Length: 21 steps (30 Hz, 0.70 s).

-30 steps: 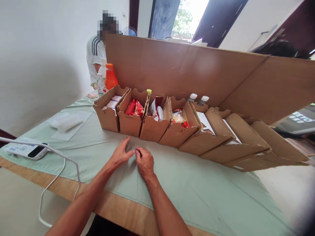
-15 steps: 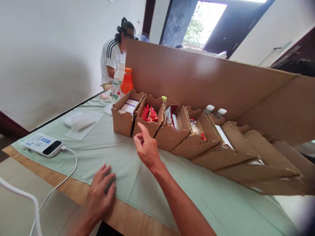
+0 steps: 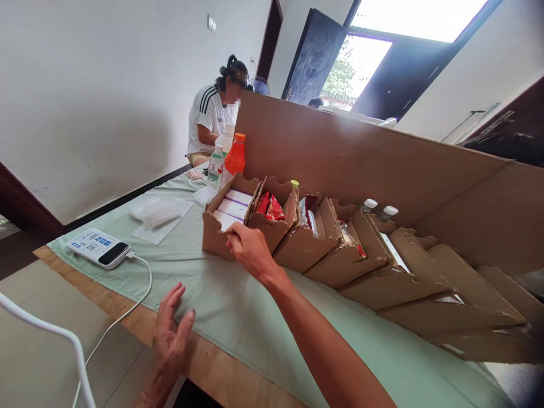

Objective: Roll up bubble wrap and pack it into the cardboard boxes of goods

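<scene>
My right hand (image 3: 251, 249) is closed at the front lip of the leftmost cardboard box (image 3: 216, 241), with its fingers curled over the notched edge. Inside that box lie several white packs (image 3: 233, 205) with purple edges. My left hand (image 3: 172, 331) hovers at the table's near edge, holding nothing, fingers apart. Beside the first box stands a second cardboard box (image 3: 284, 229) with red packets (image 3: 271, 207) in it.
More cardboard boxes (image 3: 369, 249) slant off to the right before a tall cardboard panel (image 3: 340, 141). Bottles, including an orange one (image 3: 235, 156), stand behind the row. Left are bubble wrap (image 3: 159, 212) and a white cabled device (image 3: 98, 248). A person (image 3: 208, 119) sits beyond.
My right hand has gone from pointing above the table to closing on the leftmost box's front edge. That box has shifted slightly towards me. My left hand has turned and lifted a little.
</scene>
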Motion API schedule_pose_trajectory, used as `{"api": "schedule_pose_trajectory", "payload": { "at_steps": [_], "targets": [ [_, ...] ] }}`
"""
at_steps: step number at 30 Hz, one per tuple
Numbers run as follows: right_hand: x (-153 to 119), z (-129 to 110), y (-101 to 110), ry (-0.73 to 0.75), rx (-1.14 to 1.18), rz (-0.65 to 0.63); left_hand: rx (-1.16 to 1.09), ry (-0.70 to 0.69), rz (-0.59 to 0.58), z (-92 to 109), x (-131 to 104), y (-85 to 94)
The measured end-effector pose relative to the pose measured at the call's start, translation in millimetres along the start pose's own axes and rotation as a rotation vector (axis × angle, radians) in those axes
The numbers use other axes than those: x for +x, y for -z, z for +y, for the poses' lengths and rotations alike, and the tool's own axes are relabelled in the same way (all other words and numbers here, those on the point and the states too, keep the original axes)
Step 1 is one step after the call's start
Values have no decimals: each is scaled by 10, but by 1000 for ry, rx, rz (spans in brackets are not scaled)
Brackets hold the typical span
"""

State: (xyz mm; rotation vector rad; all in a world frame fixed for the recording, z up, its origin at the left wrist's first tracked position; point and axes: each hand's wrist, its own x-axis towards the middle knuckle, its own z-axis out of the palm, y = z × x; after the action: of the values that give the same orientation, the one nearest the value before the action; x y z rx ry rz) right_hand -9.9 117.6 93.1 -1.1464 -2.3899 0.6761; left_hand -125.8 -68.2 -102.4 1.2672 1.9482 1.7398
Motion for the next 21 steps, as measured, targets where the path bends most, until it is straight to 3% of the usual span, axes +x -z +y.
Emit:
{"api": "schedule_pose_trajectory", "payload": {
  "at_steps": [3,7,10,12,15,18,21],
  "targets": [
    [-616,93,176,86,133,-42,-87,143,39,-9,43,91],
    [-1382,490,574,-33,363,-18,-105,74,2,222,98,153],
    [-1877,867,810,-190,416,153,-152,95,-76,482,42,107],
    [-2207,1082,841,-295,442,311,-184,166,-176,594,-46,69],
    [-2664,1274,625,-340,514,388,-175,239,-311,625,-185,47],
    [-2944,1308,177,-324,423,267,-160,245,-282,617,-271,10],
    [-3013,1311,-192,-406,249,318,-180,219,-260,725,-301,-169]
  ]
}}
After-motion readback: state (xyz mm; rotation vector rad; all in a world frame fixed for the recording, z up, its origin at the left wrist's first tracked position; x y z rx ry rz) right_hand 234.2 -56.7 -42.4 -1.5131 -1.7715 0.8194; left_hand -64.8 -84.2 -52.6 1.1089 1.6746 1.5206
